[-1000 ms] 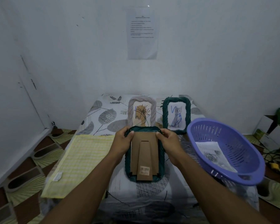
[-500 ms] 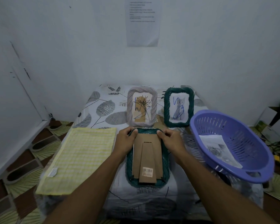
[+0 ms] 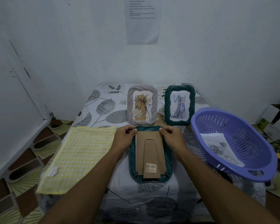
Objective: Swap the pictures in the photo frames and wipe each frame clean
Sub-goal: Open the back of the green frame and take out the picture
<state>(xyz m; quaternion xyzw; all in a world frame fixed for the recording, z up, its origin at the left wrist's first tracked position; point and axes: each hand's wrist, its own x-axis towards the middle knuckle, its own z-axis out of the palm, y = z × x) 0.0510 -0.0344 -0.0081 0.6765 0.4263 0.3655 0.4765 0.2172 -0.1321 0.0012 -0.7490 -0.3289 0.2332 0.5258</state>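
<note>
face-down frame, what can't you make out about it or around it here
Head view only:
- face-down frame: front and picture hidden under its own cardboard backing.
- wall notice: print too small, top cut off by image edge.
- paper in the purple basket: drawing blurred.

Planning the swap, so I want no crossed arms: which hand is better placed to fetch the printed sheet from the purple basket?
Right. The purple basket holding the printed sheet sits beside the right hand; the left hand, nearer the yellow cloth, would probably have to cross the face-down frame.
</note>
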